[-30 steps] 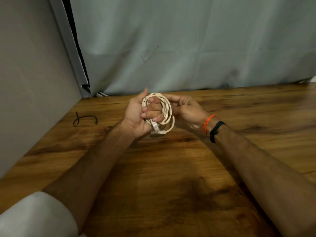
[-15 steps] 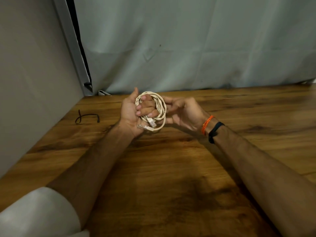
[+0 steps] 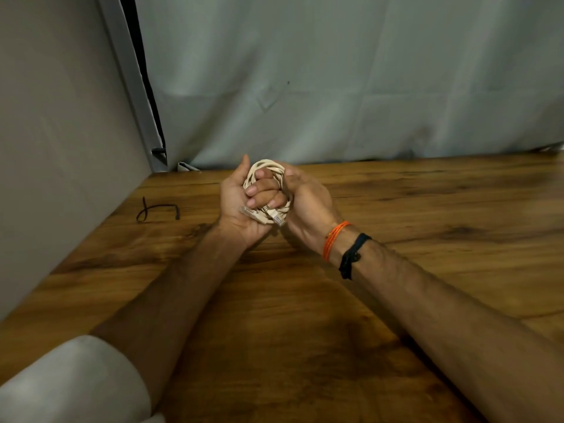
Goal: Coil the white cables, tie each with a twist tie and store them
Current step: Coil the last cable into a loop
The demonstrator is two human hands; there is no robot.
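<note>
Currently white cable (image 3: 268, 172) is a tight multi-loop coil, clear plugs (image 3: 279, 219) at bottom, held above wooden table (image 3: 305, 331). Left hand (image 3: 241, 206) fingers curl through it; right hand (image 3: 308, 203) wraps the far side. Black twist tie (image 3: 157, 212) lies well left, near wall. Right fingertips hidden.

Table (image 3: 305, 300) wood-grain, slight sheen; backdrop (image 3: 335, 87) matt cloth; cable (image 3: 268, 166) smooth cream plastic
</note>
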